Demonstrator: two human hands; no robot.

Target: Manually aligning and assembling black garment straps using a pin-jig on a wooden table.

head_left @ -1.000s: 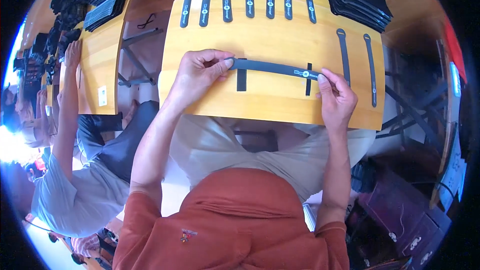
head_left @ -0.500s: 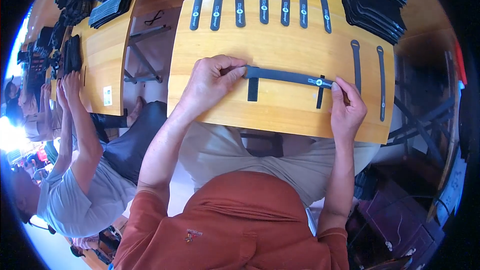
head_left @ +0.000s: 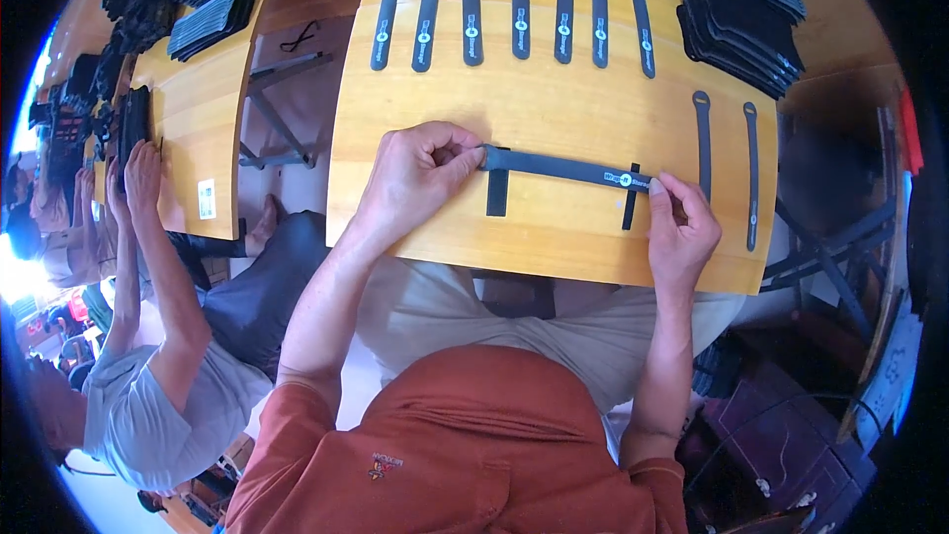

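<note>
A dark grey strap (head_left: 563,167) with a printed white mark stretches level between my two hands, just over the wooden table. My left hand (head_left: 420,173) is closed, thumb and forefinger pinching its left end. At the other end, my right hand (head_left: 684,227) pinches the strap's tip, fingers closed. Under the strap, two short black strips lie on the tabletop: a wider black strip (head_left: 497,195) by my left fingers and a narrow black strip (head_left: 630,206) near my right ones. How the strap meets these strips is partly hidden.
Several similar straps (head_left: 520,0) lie in a row along the table's far side. Two more straps (head_left: 703,138) lie at the right. A pile of black straps (head_left: 736,40) fills the far right corner. On the left, a co-worker's hands (head_left: 144,173) rest at another table (head_left: 222,138).
The whole table appears slightly lower in the picture. My hands keep the same pinch on both ends of the strap, which stays over the black strips.
</note>
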